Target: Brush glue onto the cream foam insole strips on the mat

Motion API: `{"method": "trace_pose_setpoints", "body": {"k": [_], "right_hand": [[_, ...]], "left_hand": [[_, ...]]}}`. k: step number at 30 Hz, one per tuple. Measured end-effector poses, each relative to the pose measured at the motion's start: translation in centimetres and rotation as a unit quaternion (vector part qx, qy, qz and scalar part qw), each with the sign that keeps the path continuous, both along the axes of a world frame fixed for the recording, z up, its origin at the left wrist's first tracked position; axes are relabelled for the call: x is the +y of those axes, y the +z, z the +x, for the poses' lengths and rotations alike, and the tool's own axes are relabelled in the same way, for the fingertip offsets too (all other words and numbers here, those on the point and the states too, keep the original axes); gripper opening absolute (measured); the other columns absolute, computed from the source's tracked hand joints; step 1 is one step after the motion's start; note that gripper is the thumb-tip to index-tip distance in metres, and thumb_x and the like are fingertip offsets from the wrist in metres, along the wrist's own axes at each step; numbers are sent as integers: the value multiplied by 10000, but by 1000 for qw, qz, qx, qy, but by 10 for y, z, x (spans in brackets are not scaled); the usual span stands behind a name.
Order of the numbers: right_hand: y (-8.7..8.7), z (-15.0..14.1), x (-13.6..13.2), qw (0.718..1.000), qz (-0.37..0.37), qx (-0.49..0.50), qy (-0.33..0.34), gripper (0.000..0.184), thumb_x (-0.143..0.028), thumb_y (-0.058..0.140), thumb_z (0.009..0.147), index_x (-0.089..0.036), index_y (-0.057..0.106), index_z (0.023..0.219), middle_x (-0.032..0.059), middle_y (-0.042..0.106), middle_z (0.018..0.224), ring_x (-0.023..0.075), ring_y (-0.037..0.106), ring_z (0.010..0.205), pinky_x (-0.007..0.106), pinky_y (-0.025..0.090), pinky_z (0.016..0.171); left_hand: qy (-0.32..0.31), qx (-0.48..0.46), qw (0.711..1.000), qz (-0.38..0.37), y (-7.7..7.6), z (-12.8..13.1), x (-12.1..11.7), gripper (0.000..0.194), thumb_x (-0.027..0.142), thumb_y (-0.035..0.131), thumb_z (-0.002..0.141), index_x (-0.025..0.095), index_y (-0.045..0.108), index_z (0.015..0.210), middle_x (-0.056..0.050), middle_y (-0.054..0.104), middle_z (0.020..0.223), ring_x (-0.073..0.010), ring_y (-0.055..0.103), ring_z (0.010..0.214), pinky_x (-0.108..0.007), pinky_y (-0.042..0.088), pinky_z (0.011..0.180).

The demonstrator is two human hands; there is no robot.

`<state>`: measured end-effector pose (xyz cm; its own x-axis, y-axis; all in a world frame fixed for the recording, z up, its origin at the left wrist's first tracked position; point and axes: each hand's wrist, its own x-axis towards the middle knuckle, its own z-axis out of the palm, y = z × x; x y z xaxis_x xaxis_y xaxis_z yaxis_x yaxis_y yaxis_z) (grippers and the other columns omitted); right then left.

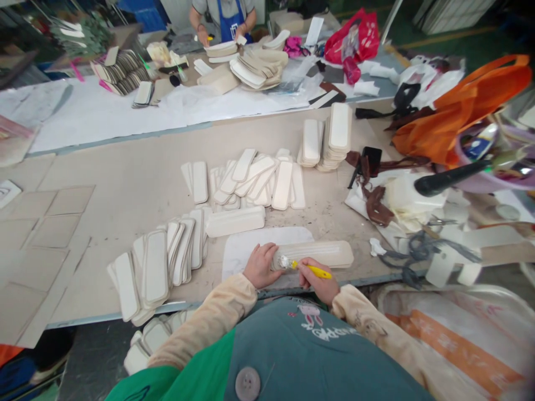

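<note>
My right hand (320, 281) is closed around a small brush with a yellow handle (317, 271). White paste coats the brush's head, which touches the left part of a long, pale, round-ended panel (334, 254). My left hand (262, 266) grips that panel's left end, with the fingers at its far edge and the thumb at its near edge. Beneath the panel lies a white sheet with rounded corners (242, 250). Just beyond it sits another cream panel (236, 221), lying crosswise.
Fanned cream panels (156, 267) lie to the left, and a loose pile (259, 175) lies farther back. Upright-looking stacks (336, 133) stand behind. On the right are a white tub (409, 200), grey cord (430, 248) and an orange bag (468, 111). A co-worker (223, 19) works across the table.
</note>
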<state>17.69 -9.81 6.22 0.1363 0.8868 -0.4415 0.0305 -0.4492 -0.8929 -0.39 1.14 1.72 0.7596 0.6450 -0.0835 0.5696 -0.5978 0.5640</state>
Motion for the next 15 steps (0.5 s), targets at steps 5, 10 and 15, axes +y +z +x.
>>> {"method": "trace_pose_setpoints", "body": {"k": [5, 10, 15], "right_hand": [[-1, 20, -11, 999, -14, -24, -30, 324, -524, 477, 861, -219, 558, 790, -54, 566, 553, 96, 503, 473, 216, 433, 515], [1, 59, -33, 989, -29, -83, -121, 346, -546, 516, 835, -211, 572, 774, -50, 557, 549, 101, 500, 473, 219, 425, 501], [4, 100, -49, 972, -48, -153, -170, 378, -581, 536, 806, -207, 590, 790, -37, 568, 554, 115, 510, 474, 235, 433, 498]], "left_hand": [[-3, 0, 1000, 4, -2, 0, 1, 710, 420, 705, 680, 147, 460, 1288, -183, 516, 1312, -307, 488, 1218, -537, 345, 1057], [-4, -10, 1000, 16, -3, 0, 1, 674, 407, 691, 700, 154, 466, 1283, -183, 523, 1299, -305, 495, 1215, -533, 355, 1055], [-8, -15, 999, 27, -4, 1, 1, 650, 424, 668, 725, 135, 470, 1272, -191, 526, 1286, -311, 501, 1204, -524, 376, 1046]]}}
